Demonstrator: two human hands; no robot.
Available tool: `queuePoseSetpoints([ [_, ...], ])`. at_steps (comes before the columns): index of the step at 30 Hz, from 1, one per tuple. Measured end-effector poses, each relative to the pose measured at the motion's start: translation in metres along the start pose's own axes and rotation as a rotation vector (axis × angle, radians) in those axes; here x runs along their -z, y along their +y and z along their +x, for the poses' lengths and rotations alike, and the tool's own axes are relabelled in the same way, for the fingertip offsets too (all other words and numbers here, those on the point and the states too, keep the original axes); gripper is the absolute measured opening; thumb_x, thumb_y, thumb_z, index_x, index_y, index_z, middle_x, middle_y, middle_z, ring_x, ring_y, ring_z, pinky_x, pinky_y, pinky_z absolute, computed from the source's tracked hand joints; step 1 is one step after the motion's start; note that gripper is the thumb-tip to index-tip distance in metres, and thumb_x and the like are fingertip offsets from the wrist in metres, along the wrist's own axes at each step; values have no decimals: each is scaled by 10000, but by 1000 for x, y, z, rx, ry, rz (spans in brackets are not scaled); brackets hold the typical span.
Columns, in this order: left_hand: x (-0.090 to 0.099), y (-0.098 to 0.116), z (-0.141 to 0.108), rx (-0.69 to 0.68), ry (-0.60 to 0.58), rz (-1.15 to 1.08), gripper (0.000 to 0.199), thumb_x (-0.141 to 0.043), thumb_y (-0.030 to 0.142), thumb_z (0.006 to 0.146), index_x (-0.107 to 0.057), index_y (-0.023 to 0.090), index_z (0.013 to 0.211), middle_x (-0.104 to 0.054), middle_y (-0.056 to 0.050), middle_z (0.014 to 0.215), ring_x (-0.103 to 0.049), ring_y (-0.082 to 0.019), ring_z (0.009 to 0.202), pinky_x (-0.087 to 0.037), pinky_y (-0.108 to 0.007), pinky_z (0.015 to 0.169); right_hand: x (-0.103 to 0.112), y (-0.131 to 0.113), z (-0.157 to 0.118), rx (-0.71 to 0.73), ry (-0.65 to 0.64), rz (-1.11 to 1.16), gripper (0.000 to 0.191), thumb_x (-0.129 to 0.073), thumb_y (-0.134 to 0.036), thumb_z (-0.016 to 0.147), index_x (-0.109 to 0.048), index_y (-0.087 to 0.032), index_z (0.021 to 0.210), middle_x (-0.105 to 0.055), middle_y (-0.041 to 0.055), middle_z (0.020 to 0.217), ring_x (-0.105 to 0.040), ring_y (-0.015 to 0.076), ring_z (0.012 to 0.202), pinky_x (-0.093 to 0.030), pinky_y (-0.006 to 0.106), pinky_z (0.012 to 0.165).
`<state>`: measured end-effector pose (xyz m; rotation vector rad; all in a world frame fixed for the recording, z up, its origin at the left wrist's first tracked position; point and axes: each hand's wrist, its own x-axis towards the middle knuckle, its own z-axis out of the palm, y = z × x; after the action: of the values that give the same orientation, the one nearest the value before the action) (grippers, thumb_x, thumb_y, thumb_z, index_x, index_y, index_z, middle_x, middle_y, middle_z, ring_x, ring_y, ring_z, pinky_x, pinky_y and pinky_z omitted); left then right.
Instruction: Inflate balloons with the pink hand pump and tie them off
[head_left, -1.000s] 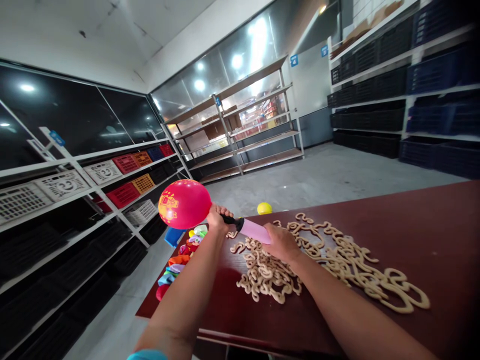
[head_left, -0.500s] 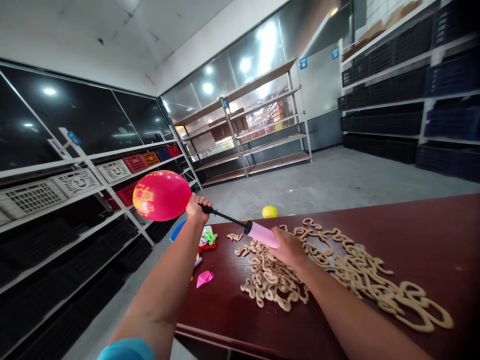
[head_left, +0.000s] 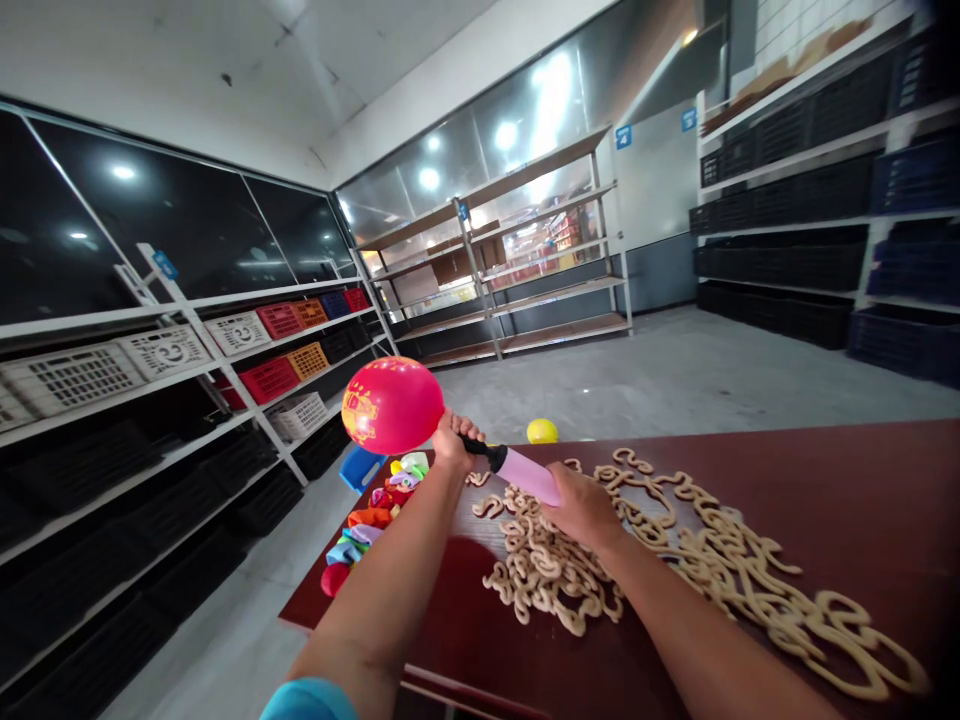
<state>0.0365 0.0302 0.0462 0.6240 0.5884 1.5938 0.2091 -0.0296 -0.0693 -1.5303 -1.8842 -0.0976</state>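
Observation:
An inflated red balloon (head_left: 393, 405) with yellow print sits at the far end of a hand balloon pump (head_left: 529, 476) with a pink barrel. My left hand (head_left: 453, 440) is closed around the balloon's neck and the pump's black end; the join between them is hidden by my fingers. Wrapped round the pink barrel is my right hand (head_left: 581, 505). Only a short black stretch shows between my left hand and the barrel. Beneath the pump, a pile of beige curled strands (head_left: 551, 560) lies on the dark red table (head_left: 810, 480).
Several uninflated balloons (head_left: 367, 517) in mixed colours lie along the table's left edge. A yellow balloon (head_left: 542, 431) shows past the far edge, and a blue stool (head_left: 360, 468) stands beyond the left corner. Racks with crates (head_left: 274, 378) line the left side; other shelves (head_left: 555, 290) stand behind.
My left hand has moved right toward my right hand, bringing the red balloon along. The pump's black shaft has slid into the pink barrel. My right hand has barely moved.

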Motion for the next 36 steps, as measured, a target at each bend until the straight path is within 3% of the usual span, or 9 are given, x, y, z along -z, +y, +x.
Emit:
queuePoseSetpoints([
  [7,3,81,19,-97,-67,-1,426,-442,283,805,-96,196,573,-175,53,455,-245,-84,360,-234,-237,398,-2,2,2,30,40,12,243,-551,-220,679,-511,-197,917,-606,32,819,-562,171,727,-312,256,611],
  [10,3,101,23,-116,-84,-5,426,-444,274,806,-94,196,575,-173,53,461,-248,-84,367,-242,-234,402,-5,3,3,39,56,9,212,-543,-248,698,-502,-198,900,-600,26,791,-562,172,707,-304,258,596],
  [14,7,87,22,-102,-93,-39,437,-458,287,802,-97,195,573,-179,54,465,-246,-79,369,-245,-231,403,-8,6,2,29,46,-18,217,-546,-231,684,-498,-203,893,-597,20,782,-564,178,705,-295,262,587],
  [21,12,9,4,13,-37,-65,455,-477,326,787,-105,194,562,-159,57,453,-222,-75,357,-214,-229,388,-3,0,-1,28,-2,-21,249,-552,-225,681,-496,-200,922,-597,24,785,-556,171,708,-279,259,584],
  [25,7,-14,-4,34,0,-58,452,-468,348,789,-109,197,560,-185,54,447,-240,-79,354,-243,-244,394,2,-2,-1,7,-27,-15,253,-558,-230,683,-498,-207,927,-601,18,809,-552,164,713,-269,253,580],
  [29,5,2,2,9,10,-41,453,-499,345,771,-122,197,570,-187,60,445,-243,-77,349,-225,-238,388,7,-3,0,0,-40,-6,213,-557,-238,691,-500,-209,894,-599,13,801,-554,166,729,-270,256,580],
  [36,10,83,22,-101,26,-14,411,-455,304,806,-130,197,577,-191,61,450,-249,-76,350,-238,-232,395,8,-5,2,4,-5,5,193,-550,-249,710,-508,-209,894,-598,21,774,-560,172,707,-273,260,564],
])
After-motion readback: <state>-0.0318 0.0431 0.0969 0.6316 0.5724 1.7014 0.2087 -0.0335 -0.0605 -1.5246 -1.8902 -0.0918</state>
